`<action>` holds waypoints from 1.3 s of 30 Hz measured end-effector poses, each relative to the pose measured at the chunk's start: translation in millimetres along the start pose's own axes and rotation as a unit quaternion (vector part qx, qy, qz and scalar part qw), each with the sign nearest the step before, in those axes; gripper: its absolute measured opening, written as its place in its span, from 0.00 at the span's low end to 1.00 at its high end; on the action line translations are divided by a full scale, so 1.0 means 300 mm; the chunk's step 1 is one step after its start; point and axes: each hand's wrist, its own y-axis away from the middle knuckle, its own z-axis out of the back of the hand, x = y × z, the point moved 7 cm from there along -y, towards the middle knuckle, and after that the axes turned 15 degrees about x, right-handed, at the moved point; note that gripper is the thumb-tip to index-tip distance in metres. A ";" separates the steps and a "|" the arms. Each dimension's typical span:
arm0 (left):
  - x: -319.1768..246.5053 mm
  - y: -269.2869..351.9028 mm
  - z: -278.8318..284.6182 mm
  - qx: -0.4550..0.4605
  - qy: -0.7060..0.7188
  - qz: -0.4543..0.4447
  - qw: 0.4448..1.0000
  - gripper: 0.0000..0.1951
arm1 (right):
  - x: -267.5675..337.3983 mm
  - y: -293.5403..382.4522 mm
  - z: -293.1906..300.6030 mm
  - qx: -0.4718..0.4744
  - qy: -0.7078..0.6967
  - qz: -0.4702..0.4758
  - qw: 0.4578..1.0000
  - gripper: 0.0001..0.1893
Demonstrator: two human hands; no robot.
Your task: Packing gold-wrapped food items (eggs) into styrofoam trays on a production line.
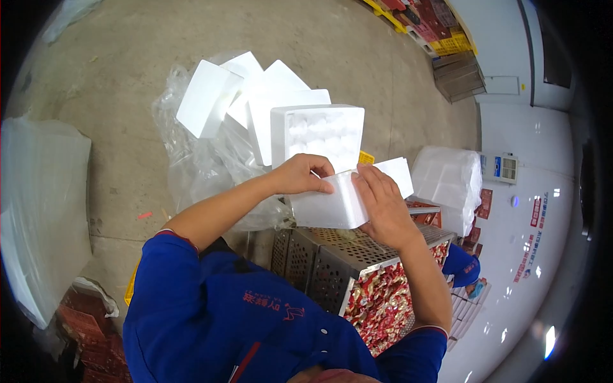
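A white foam box point(325, 206) is between my two hands, above a perforated metal bin. My left hand point(306, 174) pinches its upper edge, thumb on the near side. My right hand point(385, 206) grips the box's right end, fingers over the top edge and thumb low. Just beyond stands another white foam box point(325, 129) with rounded bumps on its face. A white foam piece point(397, 174) sticks out to the right behind my right hand. More white foam boxes point(287, 103) lie fanned out on clear plastic film point(191, 158).
Perforated metal bins point(354, 246) stand below my hands, beside a mass of red and gold pieces point(378, 301). Large plastic-wrapped stacks stand left point(45, 206) and right point(443, 182). Crates point(445, 43) line the upper right. A co-worker's blue sleeve point(462, 268) shows at the right.
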 end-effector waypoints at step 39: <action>0.090 0.009 0.171 -0.062 -0.644 0.279 0.709 0.29 | 0.007 0.192 0.026 -0.098 -0.037 -0.054 0.993 0.40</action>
